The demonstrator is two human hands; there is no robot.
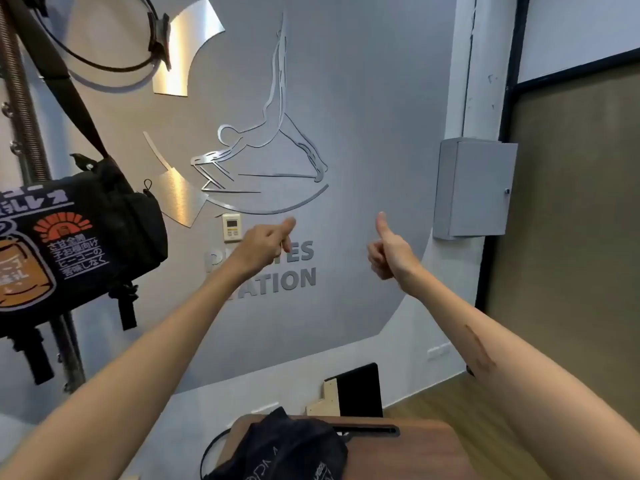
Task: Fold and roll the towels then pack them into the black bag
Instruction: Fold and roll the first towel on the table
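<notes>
Both my arms stretch out in front of me toward a grey wall. My left hand [265, 245] is a loose fist with the thumb sticking out sideways, and it holds nothing. My right hand [389, 252] is a fist with the thumb raised, also with nothing in it. A black cylindrical bag [104, 237] with orange and white printed graphics hangs by a strap from a metal pole at the left, apart from both hands. A crumpled black cloth bag [287, 448] with faint lettering lies on a wooden surface at the bottom. No towel is in view.
The wall carries a metal figure logo [263, 157] and grey lettering. A grey metal box [474, 188] is mounted at the right, beside a dark-framed panel. A brown wooden board [415, 452] sits below. A black panel [360, 389] leans against the wall on the wooden floor.
</notes>
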